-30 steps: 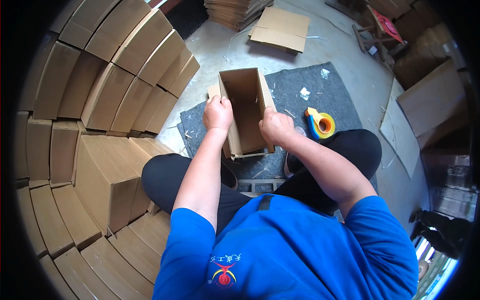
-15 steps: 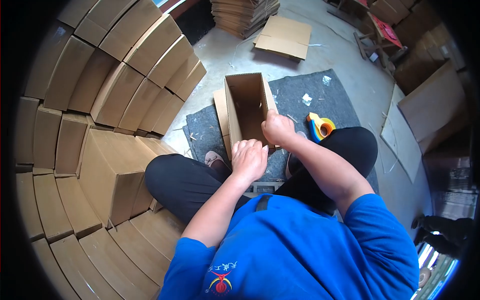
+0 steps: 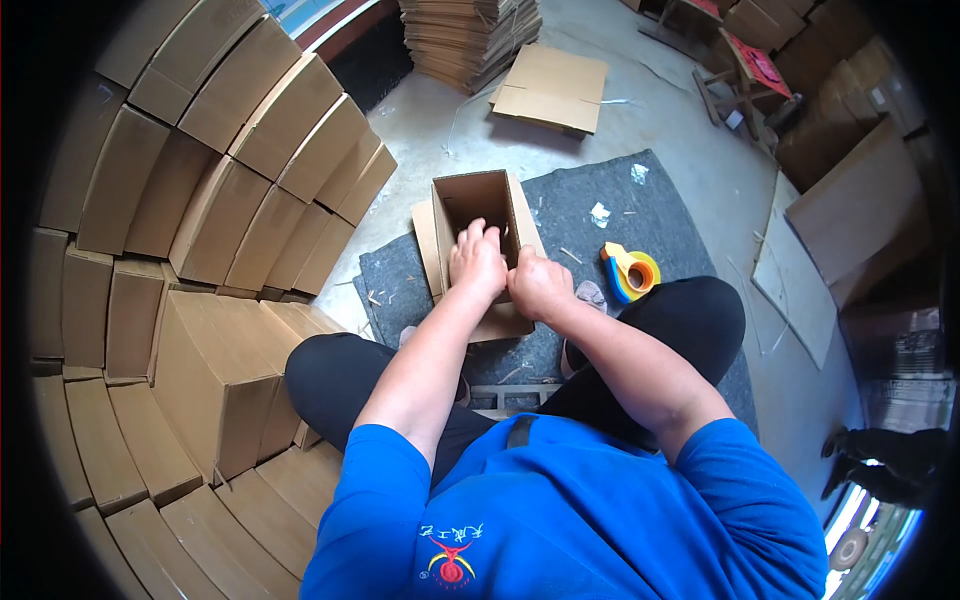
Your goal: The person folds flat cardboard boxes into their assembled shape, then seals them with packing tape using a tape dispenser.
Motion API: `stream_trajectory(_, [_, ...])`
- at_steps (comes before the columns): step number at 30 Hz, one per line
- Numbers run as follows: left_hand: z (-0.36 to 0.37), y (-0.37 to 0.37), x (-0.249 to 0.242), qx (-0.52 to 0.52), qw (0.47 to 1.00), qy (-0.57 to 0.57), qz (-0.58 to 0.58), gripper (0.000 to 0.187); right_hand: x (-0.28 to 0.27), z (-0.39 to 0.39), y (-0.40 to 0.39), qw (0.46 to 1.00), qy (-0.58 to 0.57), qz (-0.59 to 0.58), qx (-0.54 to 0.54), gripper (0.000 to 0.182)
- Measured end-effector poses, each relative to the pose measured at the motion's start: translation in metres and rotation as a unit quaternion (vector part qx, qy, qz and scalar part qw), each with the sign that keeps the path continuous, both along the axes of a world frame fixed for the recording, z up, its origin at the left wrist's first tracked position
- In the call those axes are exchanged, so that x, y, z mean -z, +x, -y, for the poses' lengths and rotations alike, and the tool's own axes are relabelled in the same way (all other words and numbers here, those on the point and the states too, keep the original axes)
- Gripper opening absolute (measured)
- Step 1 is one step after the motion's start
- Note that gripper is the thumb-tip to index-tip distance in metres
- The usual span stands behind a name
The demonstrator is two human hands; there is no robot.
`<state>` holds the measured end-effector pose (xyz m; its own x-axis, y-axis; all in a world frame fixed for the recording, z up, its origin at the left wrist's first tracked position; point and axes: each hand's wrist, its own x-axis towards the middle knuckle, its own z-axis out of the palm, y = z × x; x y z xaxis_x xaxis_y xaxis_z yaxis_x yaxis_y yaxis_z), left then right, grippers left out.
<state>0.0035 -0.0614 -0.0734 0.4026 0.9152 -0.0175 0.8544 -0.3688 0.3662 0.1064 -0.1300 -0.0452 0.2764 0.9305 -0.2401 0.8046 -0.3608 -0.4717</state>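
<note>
An open cardboard box (image 3: pixel 447 235) stands between my feet, its top facing up and its flaps folded outward. My left hand (image 3: pixel 478 265) reaches over the opening with its fingers spread, fingertips inside the box's outline. On the right wall, near the closest corner, my right hand (image 3: pixel 541 286) is closed round the cardboard edge. A flap (image 3: pixel 502 324) hangs out on the side toward me, below both hands. To the right, close to my knee, lies a yellow and blue tape dispenser (image 3: pixel 622 272) with an orange-cored roll.
A dark grey mat (image 3: pixel 650 215) with scraps lies under the box. Stacked cardboard boxes (image 3: pixel 240 210) form a wall on my left. Flattened cardboard (image 3: pixel 552 82) lies ahead, near a tall stack of folded cardboard (image 3: pixel 470 40). A wooden stool (image 3: pixel 750 75) stands at the far right.
My left hand has moved forward from the box's near edge to over its opening, and the near flap now shows. My right hand stays on the right wall. The whole view has shifted slightly.
</note>
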Motion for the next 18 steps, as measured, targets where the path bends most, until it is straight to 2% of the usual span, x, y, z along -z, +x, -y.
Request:
stream_trajectory(2, [-0.037, 0.006, -0.008, -0.036, 0.987, 0.109, 0.116, 0.048, 0.005, 0.002, 0.003, 0.999, 0.015, 0.021, -0.022, 0.029])
stream_trajectory(3, [-0.045, 0.011, -0.027, -0.060, 0.985, 0.147, 0.075, 0.057, 0.003, 0.001, 0.003, 0.999, 0.016, 0.019, -0.020, 0.028])
stream_trajectory(5, [-0.065, 0.016, -0.030, -0.027, 0.971, 0.232, 0.043, 0.066, 0.000, 0.000, 0.003, 1.000, 0.010, 0.022, -0.018, 0.028])
stream_trajectory(8, [-0.061, 0.016, -0.015, -0.017, 0.996, 0.085, 0.003, 0.072, 0.004, 0.002, 0.004, 1.000, 0.012, 0.023, -0.015, 0.027])
stream_trajectory(10, [-0.042, 0.017, -0.001, -0.049, 0.989, 0.138, -0.011, 0.071, 0.003, 0.000, 0.004, 0.999, 0.021, 0.020, -0.013, 0.027])
stream_trajectory(12, [-0.029, 0.017, 0.017, -0.060, 0.996, 0.052, -0.045, 0.067, 0.002, 0.001, 0.003, 0.999, 0.021, 0.021, -0.013, 0.026])
stream_trajectory(14, [-0.021, 0.016, 0.048, -0.058, 0.994, 0.040, -0.084, 0.068, 0.000, -0.001, 0.002, 0.999, 0.028, 0.021, -0.017, 0.026])
stream_trajectory(17, [-0.025, 0.015, 0.024, -0.045, 0.991, -0.090, -0.084, 0.076, 0.002, 0.001, -0.002, 0.999, 0.020, 0.034, -0.010, 0.026])
stream_trajectory(18, [-0.026, 0.015, 0.014, -0.033, 0.990, -0.092, -0.106, 0.068, 0.002, 0.001, -0.001, 0.999, 0.016, 0.034, -0.009, 0.026])
